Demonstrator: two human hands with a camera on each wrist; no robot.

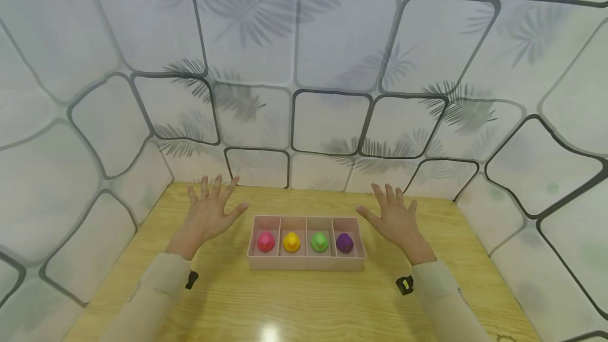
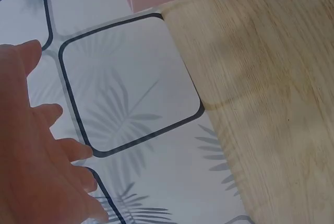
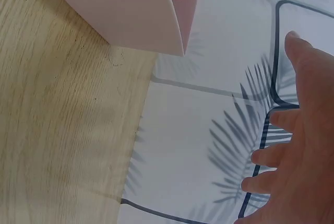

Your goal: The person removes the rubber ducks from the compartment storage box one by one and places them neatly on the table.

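A pink box (image 1: pixel 306 263) with several compartments in a row sits on the wooden table. From left to right, its compartments hold a pink toy duck (image 1: pixel 266 241), a yellow toy duck (image 1: pixel 292 242), a green toy duck (image 1: pixel 320 242) and a purple toy duck (image 1: pixel 344 243). To the box's left, my left hand (image 1: pixel 209 217) is spread with fingers straight, touching nothing. My right hand (image 1: pixel 395 219) is spread likewise on the box's right side, apart from it. Each wrist view shows an end of the pink box (image 3: pixel 125 15) beyond the hand.
The light wood table (image 1: pixel 304 305) reaches back to a white wall (image 1: pixel 332 120) patterned with dark outlines and palm leaves. Patterned walls also flank both sides. Small black devices show at the left cuff (image 1: pixel 192 280) and the right cuff (image 1: pixel 405 285).
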